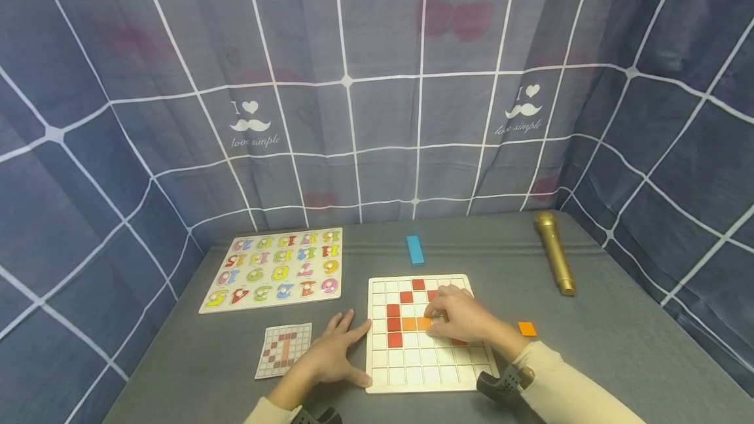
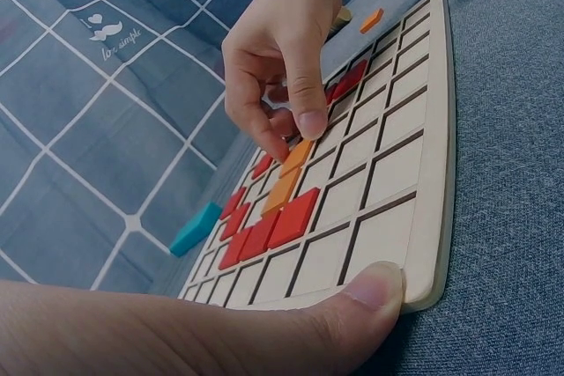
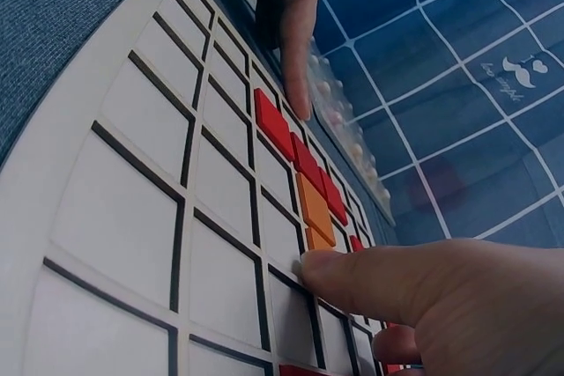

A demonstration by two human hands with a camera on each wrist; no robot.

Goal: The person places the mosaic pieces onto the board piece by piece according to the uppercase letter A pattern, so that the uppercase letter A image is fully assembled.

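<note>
A pale grid board (image 1: 412,375) lies on the table with several red tiles (image 1: 394,339) and a row of orange tiles (image 1: 409,324) set in its squares. Over its middle, my right hand (image 1: 462,314) has thumb and index finger bent around the orange tile (image 2: 298,156) at the row's end, pinching it. The thumb tip touches that tile's edge in the right wrist view. My left hand (image 1: 336,355) is spread at the board's left side, its thumb on the near corner and its index fingertip at the edge. My right hand hides some squares.
A small pattern card (image 1: 260,371) lies left of my left hand, with a number puzzle board (image 1: 272,273) behind it. A blue block (image 1: 415,250) is beyond the grid board. On the right are a loose orange tile (image 1: 527,329) and a gold microphone (image 1: 555,254).
</note>
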